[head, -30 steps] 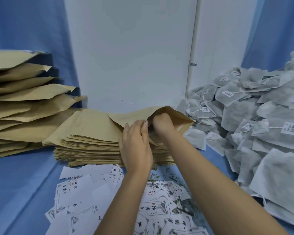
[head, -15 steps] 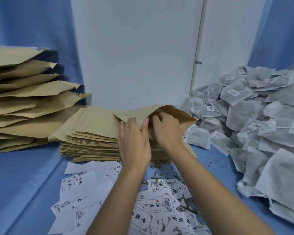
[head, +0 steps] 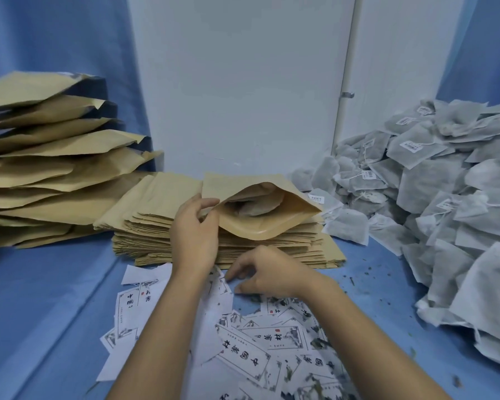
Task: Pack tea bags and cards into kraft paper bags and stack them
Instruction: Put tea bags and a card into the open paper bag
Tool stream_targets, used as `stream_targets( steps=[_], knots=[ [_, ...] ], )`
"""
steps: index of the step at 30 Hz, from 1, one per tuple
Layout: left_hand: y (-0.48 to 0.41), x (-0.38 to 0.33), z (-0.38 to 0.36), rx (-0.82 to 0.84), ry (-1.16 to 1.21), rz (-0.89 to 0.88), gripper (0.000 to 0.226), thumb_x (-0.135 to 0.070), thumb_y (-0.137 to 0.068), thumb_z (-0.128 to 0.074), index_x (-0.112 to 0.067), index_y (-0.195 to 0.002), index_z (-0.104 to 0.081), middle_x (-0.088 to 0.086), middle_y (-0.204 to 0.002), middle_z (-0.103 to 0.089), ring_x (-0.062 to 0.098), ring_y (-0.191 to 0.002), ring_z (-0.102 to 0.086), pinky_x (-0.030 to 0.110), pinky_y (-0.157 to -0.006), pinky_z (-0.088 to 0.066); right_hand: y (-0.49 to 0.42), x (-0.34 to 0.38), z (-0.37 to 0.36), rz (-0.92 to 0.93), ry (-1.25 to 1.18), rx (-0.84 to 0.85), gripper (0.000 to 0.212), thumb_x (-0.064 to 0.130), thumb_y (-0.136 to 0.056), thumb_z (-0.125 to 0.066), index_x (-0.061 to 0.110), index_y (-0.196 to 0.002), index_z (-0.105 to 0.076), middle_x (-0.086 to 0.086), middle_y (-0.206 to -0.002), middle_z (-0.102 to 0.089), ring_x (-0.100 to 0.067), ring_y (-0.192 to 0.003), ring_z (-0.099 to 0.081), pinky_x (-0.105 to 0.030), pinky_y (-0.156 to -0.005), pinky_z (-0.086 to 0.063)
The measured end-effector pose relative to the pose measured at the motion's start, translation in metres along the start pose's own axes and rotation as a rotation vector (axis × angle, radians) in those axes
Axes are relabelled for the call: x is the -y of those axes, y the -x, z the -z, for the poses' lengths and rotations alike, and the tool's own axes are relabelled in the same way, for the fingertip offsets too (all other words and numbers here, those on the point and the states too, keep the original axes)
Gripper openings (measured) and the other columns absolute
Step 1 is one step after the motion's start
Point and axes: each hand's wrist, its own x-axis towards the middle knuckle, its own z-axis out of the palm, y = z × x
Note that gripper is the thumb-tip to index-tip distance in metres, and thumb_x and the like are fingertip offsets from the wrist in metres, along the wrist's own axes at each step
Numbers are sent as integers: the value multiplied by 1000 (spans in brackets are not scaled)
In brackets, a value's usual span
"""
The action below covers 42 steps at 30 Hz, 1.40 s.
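The left grip [head: 195, 235] pinches the near-left edge of the open kraft bag [head: 274, 226] between thumb and curled fingers and holds its mouth wide, facing the camera. Inside the mouth a pale tea bag [head: 251, 208] lies flat against the back wall of the bag.

The right grip [head: 267, 274] is lower and nearer, palm down, with its fingers curled onto the far edge of the scattered cards [head: 260, 345]. Its fingertips [head: 229, 277] touch a small card [head: 223, 285] there, but I cannot tell whether that card is pinched or only touched.

The open kraft bag rests on top of a pile of flat kraft bags [head: 153, 223], which stands just beyond the cards in the middle of the desk [head: 55, 301]. The cards are white with dark printed characters. They lie loosely overlapping between the two forearms and out to the left.

To the left of the flat pile, touching it, is a taller stack of filled kraft bags [head: 46, 166], their ends fanned out unevenly. On the right a large heap of tea bags [head: 433, 197] with strings and small tags slopes down to the desk, its lower edge just beside the flat pile. Dark tea crumbs [head: 354, 280] dot the blue cloth near it. A white panel [head: 243, 82] stands behind.
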Motion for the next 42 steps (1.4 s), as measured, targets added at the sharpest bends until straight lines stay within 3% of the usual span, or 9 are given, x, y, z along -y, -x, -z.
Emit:
stream_targets(
  steps=[3, 6, 10, 18, 25, 32, 37, 40, 42],
  knots=[
    [-2, 5, 7, -17, 7, 9, 22, -12, -89, -57, -28, -97, -70, -6, -133, -54, -3, -113, -45, 16, -91, -31, 0, 3, -6, 29, 40, 17, 38, 37, -75, -78, 28, -110, -70, 19, -103, -67, 21, -75, -49, 3, -61, -36],
    [-4, 7, 8, -30, 61, 51, 21, -13, -89, -57, -30, -92, -70, -13, -116, -62, 0, -105, -54, 3, -77, -34, 0, 5, -11, -11, 27, 30, 45, 43, -69, -81, 26, -108, -68, 15, -98, -66, 11, -74, -53, -4, -57, -37],
    [-4, 6, 6, -36, 90, 60, 21, -13, -89, -56, -30, -90, -68, -9, -104, -67, 5, -96, -59, 8, -73, -38, 1, 12, -15, -143, -20, 66, 38, 38, -71, -81, 21, -100, -62, 7, -91, -61, -8, -77, -54, -21, -64, -43],
    [-2, 5, 4, -53, 77, 59, 20, -14, -90, -56, -28, -94, -70, -12, -93, -67, -3, -84, -57, 10, -65, -38, 2, 24, -14, -285, 13, 132, 46, 36, -78, -76, 0, -105, -67, -1, -81, -59, -13, -75, -52, -26, -66, -42],
    [-2, 7, 3, -65, 73, 52, 19, -14, -90, -55, -27, -93, -69, -13, -74, -63, -12, -55, -51, 4, -51, -37, 4, 26, -14, -315, -33, 155, 30, 35, -77, -77, 11, -92, -66, -1, -79, -60, -12, -72, -51, -26, -65, -42],
    [-2, 9, 2, -65, 71, 53, 20, -14, -90, -55, -28, -92, -69, -14, -73, -63, -11, -57, -51, 4, -52, -37, 0, 31, -22, -305, -91, 94, 23, 20, -76, -79, 21, -84, -57, -6, -87, -68, -13, -73, -56, -24, -69, -46],
    [-3, 9, 5, -65, 70, 59, 19, -15, -89, -56, -29, -90, -69, -15, -75, -64, -5, -66, -55, 6, -57, -38, 3, 31, -14, -289, -351, -53, 23, 9, -77, -76, 18, -97, -69, -8, -96, -68, -24, -94, -65, -36, -89, -53],
    [-4, 9, 7, -57, 91, 47, 19, -15, -90, -58, -29, -92, -70, -19, -85, -65, -6, -79, -57, 6, -63, -39, 8, 34, 11, -142, -292, -251, 24, 8, -85, -65, 19, -105, -70, 2, -95, -69, -9, -87, -62, -15, -81, -49],
    [-4, 8, 6, -57, 111, 42, 18, -16, -90, -59, -27, -95, -71, -25, -88, -62, -9, -84, -56, 0, -64, -37, 13, 38, 29, 11, -152, -574, 26, 7, -88, -57, 19, -105, -71, 4, -99, -69, -4, -86, -59, -7, -76, -44]
  ],
)
